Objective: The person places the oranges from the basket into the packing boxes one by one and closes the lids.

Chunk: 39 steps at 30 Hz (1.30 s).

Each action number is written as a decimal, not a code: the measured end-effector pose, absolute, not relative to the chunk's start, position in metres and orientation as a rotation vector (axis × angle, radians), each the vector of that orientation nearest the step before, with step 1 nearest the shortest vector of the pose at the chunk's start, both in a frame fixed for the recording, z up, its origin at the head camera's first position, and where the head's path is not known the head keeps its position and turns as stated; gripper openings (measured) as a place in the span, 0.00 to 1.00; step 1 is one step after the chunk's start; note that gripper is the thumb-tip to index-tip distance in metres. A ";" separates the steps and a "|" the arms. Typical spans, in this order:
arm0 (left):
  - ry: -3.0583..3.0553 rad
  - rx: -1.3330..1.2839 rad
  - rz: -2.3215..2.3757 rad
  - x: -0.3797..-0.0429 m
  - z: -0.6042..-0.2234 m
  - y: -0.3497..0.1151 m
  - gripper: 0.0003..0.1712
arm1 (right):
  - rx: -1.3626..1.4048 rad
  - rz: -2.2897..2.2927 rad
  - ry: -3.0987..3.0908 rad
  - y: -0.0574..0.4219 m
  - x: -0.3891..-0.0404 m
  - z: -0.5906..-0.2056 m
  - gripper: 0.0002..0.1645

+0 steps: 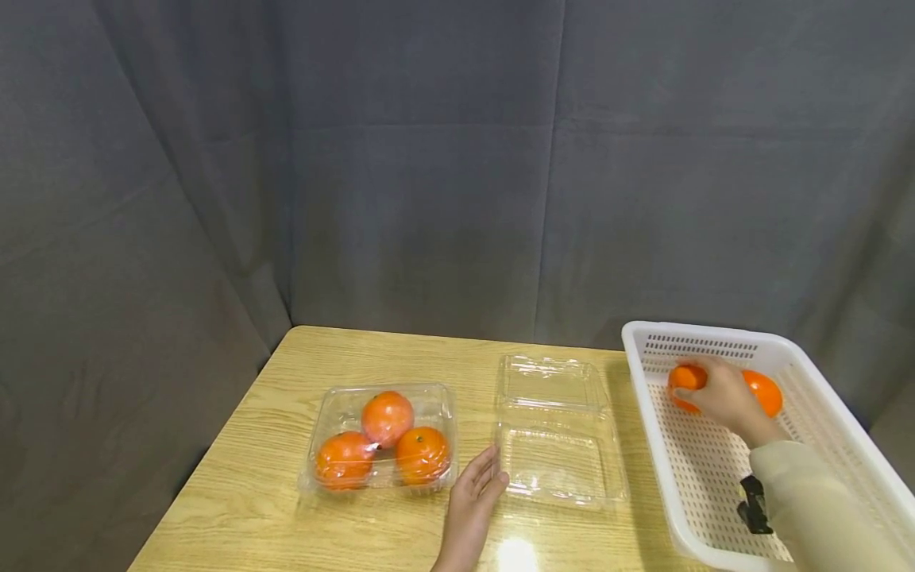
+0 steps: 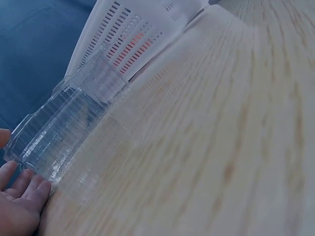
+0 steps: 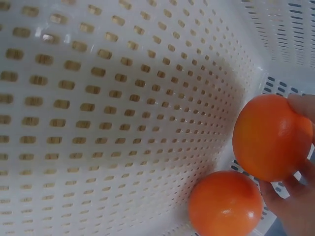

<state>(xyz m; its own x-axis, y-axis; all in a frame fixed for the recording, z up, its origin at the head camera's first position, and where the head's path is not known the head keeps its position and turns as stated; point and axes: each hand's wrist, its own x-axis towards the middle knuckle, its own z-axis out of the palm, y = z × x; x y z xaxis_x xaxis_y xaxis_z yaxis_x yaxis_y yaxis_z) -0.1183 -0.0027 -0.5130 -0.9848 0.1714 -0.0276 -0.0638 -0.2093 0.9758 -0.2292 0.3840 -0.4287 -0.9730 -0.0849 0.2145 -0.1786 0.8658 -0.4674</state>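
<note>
My right hand [image 1: 729, 397] reaches into the white perforated basket [image 1: 646, 445] and grips an orange [image 3: 273, 137] with its thumb and fingers. A second orange [image 3: 225, 204] lies beside it in the basket. My left hand [image 1: 472, 496] is at the near left corner of a clear plastic clamshell box [image 1: 557, 457], which stands with its lid spread out toward the back. In the left wrist view, the fingers [image 2: 37, 194] are nearly straight and right at the box's wall, with the thumb tip at the frame's left edge.
Left of the left hand, another clear box [image 1: 329, 401] holds three oranges under clear plastic. Both boxes rest on the wooden table [image 1: 243, 485]. The basket's raised rim stands right of the unfolded box. A grey curtain [image 1: 429, 199] hangs behind the table.
</note>
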 end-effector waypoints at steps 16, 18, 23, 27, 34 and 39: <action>1.924 0.143 2.313 -0.119 -0.510 -0.003 0.31 | 0.269 0.782 -2.750 0.366 -0.214 -0.387 0.28; 1.926 0.142 2.310 -0.119 -0.511 -0.003 0.31 | 0.272 0.786 -2.732 0.362 -0.212 -0.382 0.28; 1.911 0.133 2.312 -0.118 -0.511 -0.002 0.31 | 0.261 0.807 -2.713 0.348 -0.205 -0.367 0.29; 1.911 0.131 2.310 -0.118 -0.510 -0.002 0.31 | 0.261 0.817 -2.719 0.333 -0.199 -0.354 0.29; 1.913 0.136 2.318 -0.118 -0.511 -0.003 0.31 | 0.249 0.879 -2.720 0.307 -0.192 -0.340 0.28; 1.903 0.145 2.323 -0.118 -0.511 -0.003 0.31 | 0.261 0.968 -2.732 0.286 -0.186 -0.334 0.28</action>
